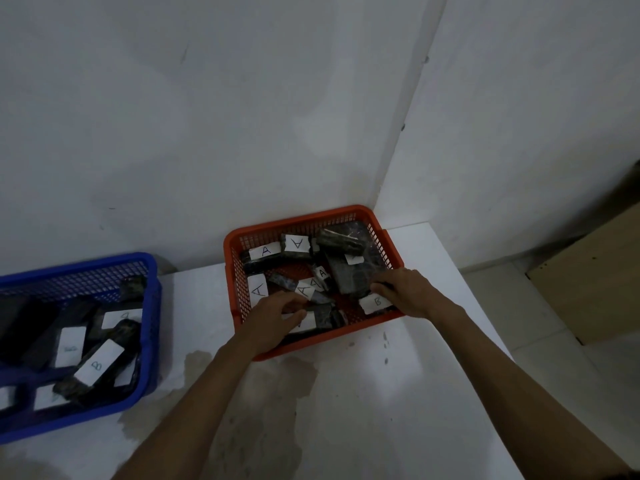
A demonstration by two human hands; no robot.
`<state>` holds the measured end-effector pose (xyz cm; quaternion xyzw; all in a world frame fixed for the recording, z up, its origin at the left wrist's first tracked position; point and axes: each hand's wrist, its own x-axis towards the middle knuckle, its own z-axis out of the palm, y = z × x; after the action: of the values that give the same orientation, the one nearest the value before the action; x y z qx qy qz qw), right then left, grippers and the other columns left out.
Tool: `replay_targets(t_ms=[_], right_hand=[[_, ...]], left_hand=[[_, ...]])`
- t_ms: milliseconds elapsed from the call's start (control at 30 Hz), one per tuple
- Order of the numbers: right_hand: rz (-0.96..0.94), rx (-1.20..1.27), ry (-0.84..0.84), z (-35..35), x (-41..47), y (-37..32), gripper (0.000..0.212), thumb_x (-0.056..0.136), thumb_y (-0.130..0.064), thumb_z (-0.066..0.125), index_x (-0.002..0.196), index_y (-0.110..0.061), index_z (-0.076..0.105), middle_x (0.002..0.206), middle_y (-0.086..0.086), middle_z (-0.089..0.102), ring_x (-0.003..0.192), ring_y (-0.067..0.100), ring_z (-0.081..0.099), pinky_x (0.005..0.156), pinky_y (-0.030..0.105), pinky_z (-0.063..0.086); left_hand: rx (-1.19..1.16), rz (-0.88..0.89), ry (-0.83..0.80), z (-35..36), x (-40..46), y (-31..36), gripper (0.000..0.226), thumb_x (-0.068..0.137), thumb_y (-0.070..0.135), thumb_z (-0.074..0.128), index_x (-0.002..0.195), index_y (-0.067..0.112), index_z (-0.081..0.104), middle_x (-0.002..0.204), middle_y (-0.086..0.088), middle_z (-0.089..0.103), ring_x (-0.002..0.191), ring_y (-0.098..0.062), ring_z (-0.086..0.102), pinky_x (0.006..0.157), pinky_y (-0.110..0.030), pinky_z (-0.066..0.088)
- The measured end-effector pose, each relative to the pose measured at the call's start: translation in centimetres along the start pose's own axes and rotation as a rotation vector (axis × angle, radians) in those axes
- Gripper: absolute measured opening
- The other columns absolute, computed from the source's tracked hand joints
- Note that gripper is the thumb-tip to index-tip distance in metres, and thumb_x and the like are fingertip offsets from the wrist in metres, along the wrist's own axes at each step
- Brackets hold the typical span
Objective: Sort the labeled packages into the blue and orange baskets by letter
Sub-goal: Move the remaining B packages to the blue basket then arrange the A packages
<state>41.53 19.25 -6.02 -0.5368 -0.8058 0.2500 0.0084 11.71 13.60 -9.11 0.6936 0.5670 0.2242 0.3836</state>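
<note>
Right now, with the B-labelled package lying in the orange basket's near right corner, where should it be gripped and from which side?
Probably from above, pinching the long edges of the B-labelled package. It lies flat, label up, against the orange basket near wall, so sideways entry is blocked. The right hand already rests over it.

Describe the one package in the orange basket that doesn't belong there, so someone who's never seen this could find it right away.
Start at the orange basket in the wall corner and go to its near right corner. There the right hand rests on a dark package. Its white label reads B, while the readable labels around it say A.
</note>
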Motion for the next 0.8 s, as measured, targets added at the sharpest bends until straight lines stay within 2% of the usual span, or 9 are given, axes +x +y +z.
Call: replay_targets(t_ms=[100,167,267,333,467,600,667,733,800], right_hand=[[0.022,0.100,0.077,0.3,0.1,-0.2,0.031,0.100,-0.036,0.046,0.119,-0.019,0.063,0.123,0.004,0.065,0.108,0.023,0.065,0.085,0.034,0.057],[0.025,0.234,0.140,0.2,0.3,-0.8,0.026,0.100,-0.035,0.047,0.113,-0.021,0.064,0.115,0.001,0.067,0.100,0.018,0.066,0.078,0.028,0.057],[-0.016,0.342,0.134,0.4,1.2,-3.0,0.017,0.100,-0.035,0.046,0.104,-0.029,0.062,0.101,-0.009,0.064,0.089,0.006,0.062,0.069,0.018,0.051],[-0.078,0.352,0.114,0.9,1.9,-4.8,0.014,0.100,-0.035,0.046,0.102,-0.031,0.060,0.095,-0.014,0.060,0.084,0.000,0.059,0.065,0.014,0.046],[-0.163,0.432,0.110,2.5,2.9,-8.2,0.016,0.099,-0.032,0.047,0.106,-0.030,0.061,0.097,-0.010,0.062,0.083,0.001,0.059,0.069,0.014,0.049],[-0.112,0.585,0.186,4.0,3.9,-11.7,0.023,0.098,-0.035,0.052,0.117,-0.026,0.060,0.098,-0.013,0.061,0.087,-0.005,0.060,0.070,0.007,0.048],[-0.073,0.642,0.194,5.3,4.3,-14.0,0.030,0.096,-0.036,0.056,0.123,-0.022,0.058,0.097,-0.016,0.062,0.088,-0.002,0.061,0.069,0.006,0.047],[-0.057,0.673,0.145,6.8,4.7,-16.5,0.038,0.094,-0.038,0.058,0.129,-0.021,0.056,0.105,-0.007,0.066,0.098,0.009,0.063,0.079,0.016,0.051],[-0.043,0.663,0.067,8.4,5.0,-18.8,0.044,0.094,-0.041,0.057,0.133,-0.023,0.051,0.113,0.000,0.067,0.104,0.016,0.064,0.080,0.022,0.051]], left_hand=[[-0.004,0.000,0.011,-0.3,0.1,0.0,0.030,0.093,0.024,0.060,0.121,0.016,0.062,0.118,-0.003,0.064,0.102,-0.009,0.060,0.086,-0.016,0.048],[-0.031,-0.004,0.033,-0.6,0.3,0.1,0.031,0.093,0.027,0.059,0.122,0.016,0.062,0.117,-0.002,0.065,0.100,-0.007,0.061,0.082,-0.008,0.046],[-0.094,-0.017,0.062,-0.8,0.7,1.1,0.035,0.093,0.039,0.056,0.124,0.022,0.062,0.113,0.008,0.066,0.096,0.003,0.061,0.078,-0.006,0.046],[-0.118,-0.008,0.051,-0.9,1.2,2.0,0.037,0.092,0.045,0.054,0.124,0.027,0.061,0.109,0.013,0.064,0.095,0.006,0.060,0.078,-0.009,0.047],[-0.237,-0.023,0.054,-1.9,0.9,2.3,0.030,0.090,0.038,0.060,0.116,0.024,0.064,0.109,0.006,0.067,0.097,-0.006,0.065,0.082,-0.024,0.056],[-0.185,-0.062,0.286,-5.0,-1.8,0.8,0.022,0.089,0.037,0.063,0.106,0.024,0.067,0.098,0.012,0.068,0.087,-0.001,0.064,0.073,-0.012,0.049],[-0.250,-0.112,0.442,-7.2,-4.1,-0.7,0.018,0.089,0.030,0.065,0.102,0.019,0.067,0.091,0.006,0.069,0.080,-0.007,0.066,0.068,-0.017,0.051],[-0.301,-0.176,0.612,-9.5,-6.9,-2.7,0.015,0.089,0.025,0.065,0.100,0.016,0.067,0.091,0.003,0.070,0.080,-0.008,0.066,0.068,-0.021,0.053],[-0.257,-0.254,0.748,-11.7,-9.9,-5.0,0.017,0.090,0.027,0.063,0.104,0.017,0.067,0.094,0.005,0.069,0.082,-0.002,0.064,0.070,-0.017,0.051]])
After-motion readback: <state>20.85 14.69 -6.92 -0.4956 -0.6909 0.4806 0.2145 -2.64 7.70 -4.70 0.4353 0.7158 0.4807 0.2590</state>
